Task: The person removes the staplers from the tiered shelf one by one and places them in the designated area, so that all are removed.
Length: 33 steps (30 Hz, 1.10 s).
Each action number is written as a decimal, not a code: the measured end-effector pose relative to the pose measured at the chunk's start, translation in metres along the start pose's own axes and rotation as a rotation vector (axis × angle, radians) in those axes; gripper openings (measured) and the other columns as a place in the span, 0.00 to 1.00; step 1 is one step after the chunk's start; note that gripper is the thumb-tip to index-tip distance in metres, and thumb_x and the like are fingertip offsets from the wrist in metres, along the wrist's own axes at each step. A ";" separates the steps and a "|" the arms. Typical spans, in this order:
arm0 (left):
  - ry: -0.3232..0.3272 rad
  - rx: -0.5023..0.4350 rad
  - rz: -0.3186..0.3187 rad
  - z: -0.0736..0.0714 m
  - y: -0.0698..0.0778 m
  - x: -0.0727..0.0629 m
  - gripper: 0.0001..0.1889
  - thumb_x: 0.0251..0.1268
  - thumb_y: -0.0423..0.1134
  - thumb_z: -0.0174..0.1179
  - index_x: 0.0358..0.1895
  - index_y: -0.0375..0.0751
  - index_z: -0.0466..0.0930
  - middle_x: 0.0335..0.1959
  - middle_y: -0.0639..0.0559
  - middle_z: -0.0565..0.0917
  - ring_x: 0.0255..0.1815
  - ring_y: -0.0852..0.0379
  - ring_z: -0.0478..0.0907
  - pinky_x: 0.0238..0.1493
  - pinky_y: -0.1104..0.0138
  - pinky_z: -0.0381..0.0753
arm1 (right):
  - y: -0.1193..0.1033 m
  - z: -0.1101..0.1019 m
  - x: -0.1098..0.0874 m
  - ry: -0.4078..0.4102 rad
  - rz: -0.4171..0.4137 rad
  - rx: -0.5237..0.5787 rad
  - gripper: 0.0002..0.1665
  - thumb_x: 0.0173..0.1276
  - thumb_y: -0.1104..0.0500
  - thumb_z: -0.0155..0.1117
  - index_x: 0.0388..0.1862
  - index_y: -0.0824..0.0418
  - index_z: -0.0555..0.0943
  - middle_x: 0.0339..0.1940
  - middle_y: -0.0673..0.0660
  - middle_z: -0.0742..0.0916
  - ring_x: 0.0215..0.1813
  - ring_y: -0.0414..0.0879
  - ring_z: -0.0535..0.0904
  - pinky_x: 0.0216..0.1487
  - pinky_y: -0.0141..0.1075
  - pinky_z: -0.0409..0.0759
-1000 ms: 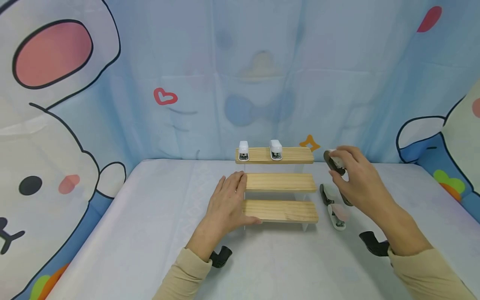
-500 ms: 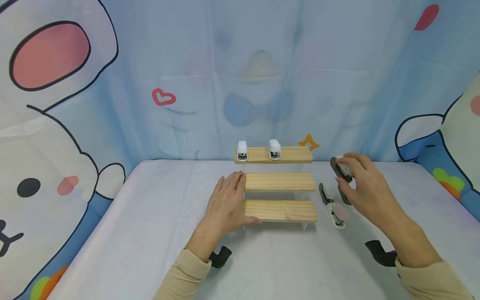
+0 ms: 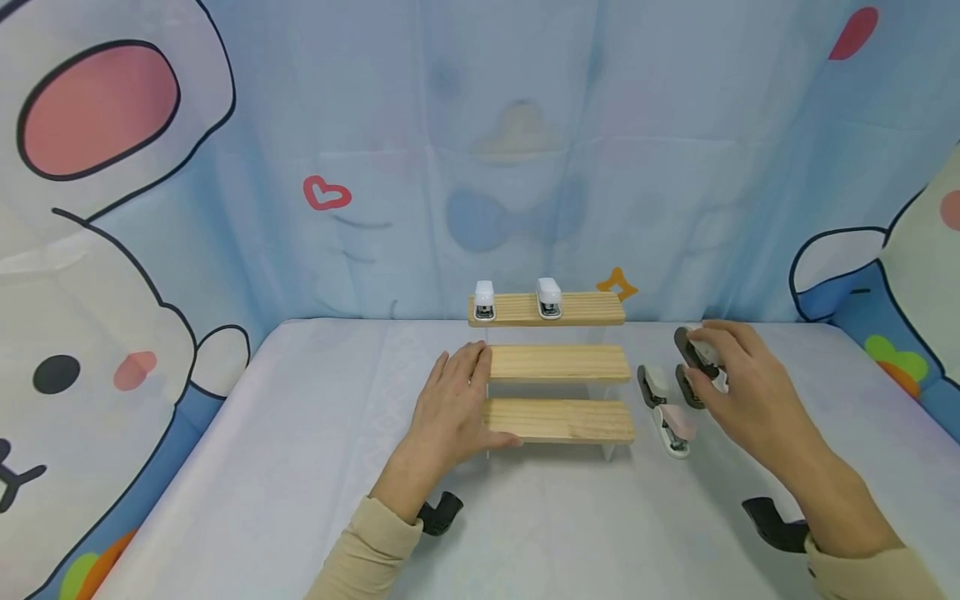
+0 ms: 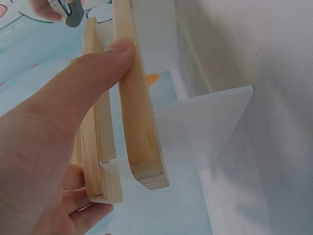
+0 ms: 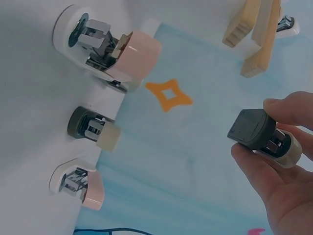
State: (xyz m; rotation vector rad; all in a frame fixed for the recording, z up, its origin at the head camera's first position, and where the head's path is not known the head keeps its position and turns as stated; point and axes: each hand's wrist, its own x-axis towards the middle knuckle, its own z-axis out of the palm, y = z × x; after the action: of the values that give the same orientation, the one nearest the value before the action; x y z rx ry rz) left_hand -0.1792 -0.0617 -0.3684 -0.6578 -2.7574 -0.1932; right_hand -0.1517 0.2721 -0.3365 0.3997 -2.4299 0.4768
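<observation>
Three-tier wooden rack [image 3: 558, 363] on white tabletop [image 3: 547, 525]; blue cartoon-print curtain [image 3: 405, 100] behind rack. Left hand [image 3: 450, 412] grips rack's left end, thumb on bottom tier. Right hand [image 3: 753, 396] pinches dark-based stapler [image 5: 252, 129], held up right of rack. Other staplers [image 3: 677, 425] on tabletop, right of rack; two white staplers [image 3: 550, 293] on rack's top tier.

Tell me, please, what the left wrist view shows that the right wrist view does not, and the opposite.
Only the left wrist view: the left hand gripping the wooden rack.
Only the right wrist view: two pink-topped staplers and a cream-topped stapler on the white table.
Both: the right hand holding a dark-based stapler, parts of the rack, and the table.
</observation>
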 end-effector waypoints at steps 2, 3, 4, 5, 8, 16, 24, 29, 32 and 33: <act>0.001 0.001 0.001 0.000 0.000 0.000 0.65 0.39 0.74 0.70 0.77 0.35 0.55 0.76 0.44 0.62 0.78 0.49 0.58 0.80 0.52 0.56 | 0.001 0.000 -0.002 -0.004 0.005 -0.002 0.28 0.54 0.75 0.71 0.55 0.74 0.75 0.60 0.72 0.76 0.55 0.66 0.75 0.41 0.61 0.80; 0.001 0.001 0.001 0.000 0.000 0.000 0.65 0.39 0.74 0.70 0.77 0.35 0.55 0.76 0.44 0.62 0.78 0.49 0.59 0.80 0.52 0.56 | 0.002 0.000 -0.002 -0.004 0.004 0.001 0.27 0.54 0.75 0.71 0.55 0.73 0.75 0.60 0.72 0.76 0.55 0.66 0.75 0.41 0.61 0.79; 0.002 0.003 0.002 0.000 0.000 0.000 0.65 0.39 0.74 0.70 0.77 0.35 0.56 0.76 0.44 0.63 0.78 0.49 0.59 0.80 0.52 0.56 | 0.002 -0.001 -0.003 -0.006 0.004 0.004 0.27 0.54 0.75 0.70 0.55 0.74 0.75 0.60 0.72 0.75 0.56 0.67 0.74 0.42 0.62 0.79; 0.004 0.003 0.002 0.000 0.000 0.000 0.65 0.39 0.74 0.70 0.77 0.35 0.56 0.76 0.44 0.63 0.78 0.49 0.59 0.80 0.52 0.56 | 0.003 -0.001 -0.004 -0.006 0.005 0.003 0.27 0.54 0.75 0.70 0.55 0.74 0.75 0.60 0.72 0.75 0.56 0.67 0.74 0.42 0.62 0.79; 0.010 0.004 0.005 0.001 0.000 0.000 0.65 0.38 0.74 0.70 0.77 0.34 0.56 0.76 0.44 0.63 0.78 0.49 0.59 0.80 0.52 0.56 | 0.005 -0.001 -0.006 -0.004 0.001 -0.004 0.28 0.53 0.75 0.70 0.54 0.74 0.75 0.59 0.72 0.76 0.55 0.66 0.74 0.42 0.61 0.79; 0.031 0.001 0.018 0.001 0.001 0.000 0.65 0.37 0.74 0.71 0.76 0.33 0.58 0.75 0.43 0.64 0.77 0.48 0.60 0.79 0.51 0.58 | 0.014 -0.003 -0.015 -0.077 0.069 -0.028 0.30 0.54 0.74 0.71 0.57 0.73 0.73 0.61 0.73 0.73 0.55 0.67 0.73 0.44 0.64 0.79; 0.000 0.005 0.001 0.001 0.001 0.001 0.65 0.39 0.74 0.70 0.77 0.35 0.56 0.76 0.44 0.63 0.78 0.49 0.59 0.80 0.52 0.57 | 0.019 -0.004 -0.018 -0.086 0.108 -0.023 0.30 0.54 0.75 0.71 0.57 0.73 0.73 0.61 0.73 0.73 0.58 0.68 0.71 0.48 0.66 0.76; -0.010 0.001 -0.005 0.001 0.001 0.001 0.66 0.39 0.74 0.70 0.77 0.35 0.55 0.77 0.44 0.62 0.78 0.49 0.58 0.80 0.52 0.56 | 0.021 -0.003 -0.021 -0.091 0.120 -0.021 0.30 0.54 0.74 0.71 0.57 0.73 0.73 0.60 0.74 0.73 0.57 0.69 0.71 0.47 0.66 0.77; -0.011 0.001 -0.005 0.000 0.000 0.001 0.66 0.39 0.74 0.70 0.77 0.35 0.55 0.77 0.44 0.62 0.78 0.49 0.58 0.80 0.52 0.55 | 0.023 -0.003 -0.022 -0.091 0.119 -0.016 0.30 0.54 0.74 0.71 0.57 0.72 0.74 0.60 0.74 0.73 0.55 0.69 0.72 0.45 0.65 0.78; -0.010 0.000 -0.005 0.000 0.000 0.001 0.66 0.39 0.74 0.70 0.77 0.35 0.55 0.77 0.44 0.62 0.78 0.49 0.58 0.80 0.52 0.55 | 0.024 -0.003 -0.023 -0.090 0.116 -0.015 0.30 0.53 0.74 0.71 0.57 0.72 0.74 0.60 0.74 0.74 0.55 0.69 0.72 0.44 0.65 0.79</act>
State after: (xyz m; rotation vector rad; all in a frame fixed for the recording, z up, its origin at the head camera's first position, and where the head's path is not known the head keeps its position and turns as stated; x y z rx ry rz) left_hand -0.1797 -0.0610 -0.3683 -0.6543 -2.7685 -0.1914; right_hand -0.1426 0.2988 -0.3546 0.2805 -2.5527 0.5000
